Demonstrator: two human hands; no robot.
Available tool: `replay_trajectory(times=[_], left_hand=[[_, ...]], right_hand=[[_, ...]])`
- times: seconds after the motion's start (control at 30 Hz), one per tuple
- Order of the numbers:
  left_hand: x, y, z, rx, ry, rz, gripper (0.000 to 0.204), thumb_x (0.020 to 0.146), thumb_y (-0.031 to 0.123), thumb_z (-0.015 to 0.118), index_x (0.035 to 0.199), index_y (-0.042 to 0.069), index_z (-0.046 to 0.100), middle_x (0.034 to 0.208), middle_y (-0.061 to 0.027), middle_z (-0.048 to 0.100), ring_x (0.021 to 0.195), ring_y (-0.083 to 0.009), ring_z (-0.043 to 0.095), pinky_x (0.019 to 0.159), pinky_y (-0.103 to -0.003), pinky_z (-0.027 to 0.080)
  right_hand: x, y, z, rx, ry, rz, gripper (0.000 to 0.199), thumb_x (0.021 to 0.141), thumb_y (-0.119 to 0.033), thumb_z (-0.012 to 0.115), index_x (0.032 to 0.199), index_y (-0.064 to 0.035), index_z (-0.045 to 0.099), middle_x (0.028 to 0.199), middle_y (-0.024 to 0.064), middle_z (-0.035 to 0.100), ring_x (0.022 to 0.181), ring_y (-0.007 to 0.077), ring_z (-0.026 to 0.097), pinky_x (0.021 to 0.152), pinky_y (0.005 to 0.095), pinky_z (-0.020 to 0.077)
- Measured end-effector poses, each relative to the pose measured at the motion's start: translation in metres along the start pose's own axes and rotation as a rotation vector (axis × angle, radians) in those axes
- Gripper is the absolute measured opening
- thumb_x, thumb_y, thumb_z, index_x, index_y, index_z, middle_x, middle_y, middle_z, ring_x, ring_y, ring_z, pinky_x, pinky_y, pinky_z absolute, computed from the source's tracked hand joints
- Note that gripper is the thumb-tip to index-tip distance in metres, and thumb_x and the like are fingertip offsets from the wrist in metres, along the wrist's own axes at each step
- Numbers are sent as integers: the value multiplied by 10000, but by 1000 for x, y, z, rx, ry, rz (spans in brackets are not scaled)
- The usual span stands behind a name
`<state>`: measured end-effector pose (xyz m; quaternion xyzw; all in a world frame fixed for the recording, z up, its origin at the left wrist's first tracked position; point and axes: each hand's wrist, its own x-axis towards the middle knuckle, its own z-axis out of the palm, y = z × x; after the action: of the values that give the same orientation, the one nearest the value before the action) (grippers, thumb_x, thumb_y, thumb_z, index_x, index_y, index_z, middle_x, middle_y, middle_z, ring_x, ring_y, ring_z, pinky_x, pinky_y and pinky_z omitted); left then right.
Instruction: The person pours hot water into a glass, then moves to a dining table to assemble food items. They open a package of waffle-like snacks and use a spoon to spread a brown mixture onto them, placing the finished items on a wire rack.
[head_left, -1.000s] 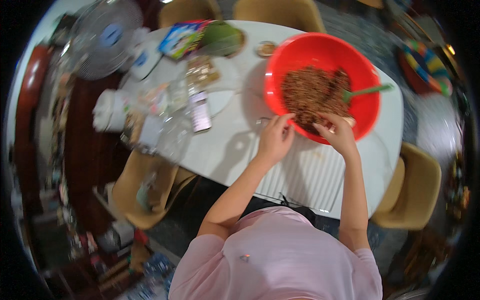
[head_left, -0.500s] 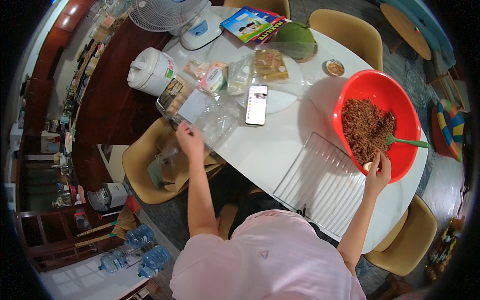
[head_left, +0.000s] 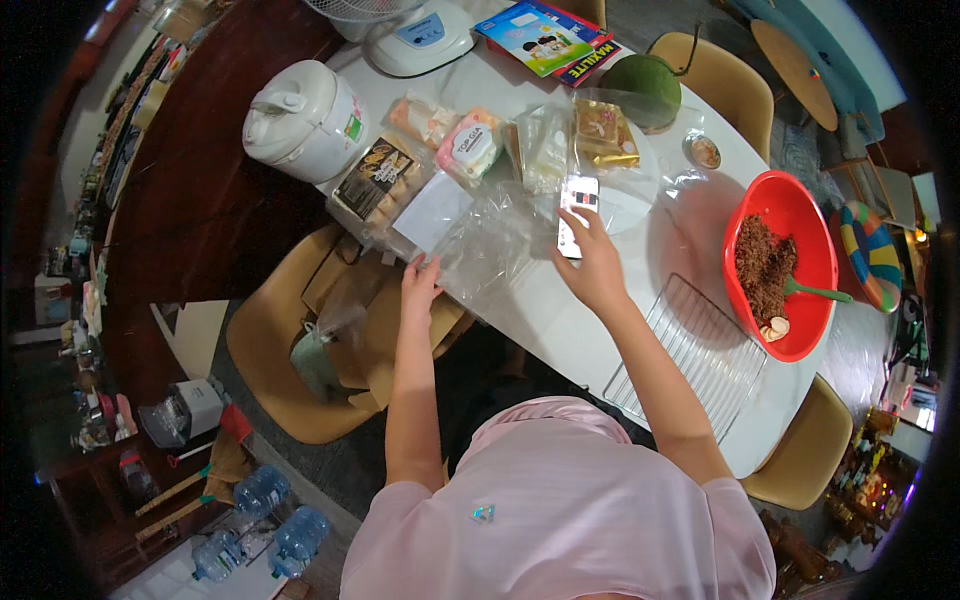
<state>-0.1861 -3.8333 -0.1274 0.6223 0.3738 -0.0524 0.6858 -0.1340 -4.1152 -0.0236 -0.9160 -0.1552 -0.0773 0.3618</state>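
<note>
Right grip (head_left: 597, 268): your fingers lie spread over the phone, not wrapped round it; whether the tips press the screen, you cannot tell from here.

Left grip (head_left: 420, 285): yours, at the near edge of the surface (head_left: 540, 318), fingers slightly bent beside the clear plastic bag; whether any film is pinched, you cannot tell.

Phone (head_left: 583, 192): one, screen lit, flat on the surface under your right fingers. Likely stiff, light, smooth enough to slide, its glass fragile; best taken by its two long sides.

Clear plastic bag (head_left: 490, 240): one, crumpled, lying between your two hands. Should prove very light, limp and slippery; best pinched at its near edge, by your left fingers.

White card (head_left: 433, 213): flat, beside the bag, close beyond your left fingertips.

Clear box (head_left: 375, 185): dark label, beyond your left hand; probably easily dented.

Soft packs: one pink and white (head_left: 470, 147), past the card.

Rice cooker (head_left: 310, 120): white, bulky, far left.

Golden packet (head_left: 605, 135): beyond the phone, near the green fruit (head_left: 645, 90).

Wire rack (head_left: 690, 350): partly beneath your right forearm, which might snag it.

Red basin (head_left: 806, 228): well to the right, holding brown crumbly mix (head_left: 762, 275) and a green-handled utensil (head_left: 825, 294).
</note>
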Motion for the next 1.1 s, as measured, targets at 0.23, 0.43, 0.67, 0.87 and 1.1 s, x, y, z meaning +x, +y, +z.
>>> replay_trajectory(times=[0.23,0.43,0.67,0.87,1.1], left_hand=[[4,-29,-1,-142,-98,-6,362,893,245,604,1172,74,451,1133,-66,557,1018,-189,544,786,-383,486],[-22,-28,2,-345,-163,-58,448,897,240,615,1236,59,386,1122,-78,516,1029,-207,540,773,-380,517],[-38,-59,-5,-59,-129,266,531,827,127,693,1260,59,394,1061,-62,525,902,-134,533,745,-289,476],[-27,-74,-17,117,56,350,544,809,30,674,1288,11,417,910,-32,554,761,-92,494,686,-242,428],[-25,-64,-31,191,69,499,543,763,38,706,1251,-2,471,925,-33,566,757,-111,489,691,-252,423]], right_hand=[[52,-3,72,-266,-219,52,516,710,-101,654,1206,-69,518,1143,163,502,889,349,589,712,424,513],[11,-13,121,-76,-274,-118,140,790,-92,556,921,-44,540,951,161,538,766,350,606,656,458,500],[-36,-28,159,200,-593,153,268,794,-95,575,1038,-52,476,985,191,599,899,383,600,758,460,478],[-42,-37,155,192,-683,26,382,815,-113,567,1185,-57,489,1115,180,575,968,367,589,833,434,470],[-9,-103,42,286,-201,91,337,778,-121,658,1107,-74,600,1124,151,573,970,313,580,845,407,458]])
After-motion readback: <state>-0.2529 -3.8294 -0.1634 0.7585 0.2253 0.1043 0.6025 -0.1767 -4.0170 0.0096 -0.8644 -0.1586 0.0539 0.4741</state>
